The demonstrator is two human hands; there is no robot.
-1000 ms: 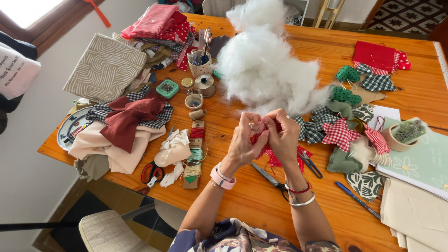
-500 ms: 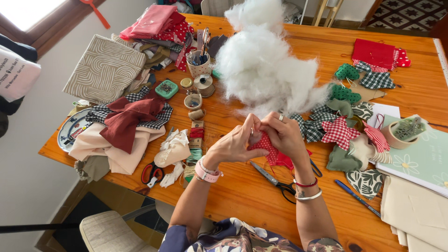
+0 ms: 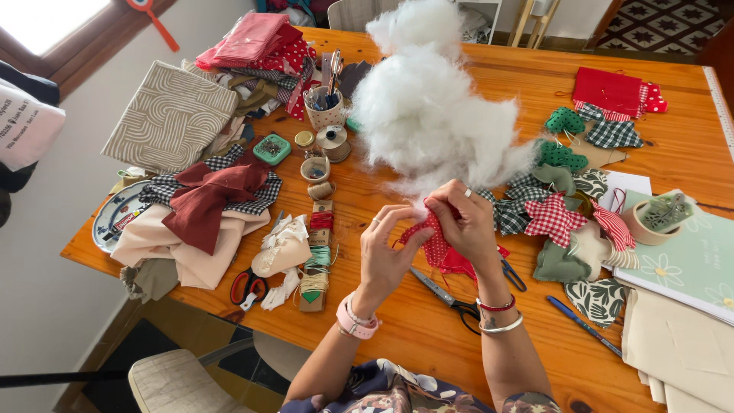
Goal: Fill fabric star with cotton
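Both my hands hold a small red fabric piece with white dots (image 3: 436,243) above the wooden table (image 3: 413,336). My left hand (image 3: 384,252) pinches its left edge. My right hand (image 3: 464,226) grips it from the right and above, fingers curled over it. A big heap of white stuffing (image 3: 428,115) lies just behind my hands, with a wisp reaching toward the fabric. Black-handled scissors (image 3: 451,298) lie on the table under my hands.
Stuffed fabric stars and hearts (image 3: 562,222) are piled to the right, by a blue pen (image 3: 585,327) and a green notebook (image 3: 692,264). At left lie folded fabrics (image 3: 202,210), red scissors (image 3: 248,288), thread spools (image 3: 315,252) and a cup of tools (image 3: 325,107).
My hands have turned and shifted slightly on the red dotted fabric. The left hand now pinches its edge with the fingers spread more.
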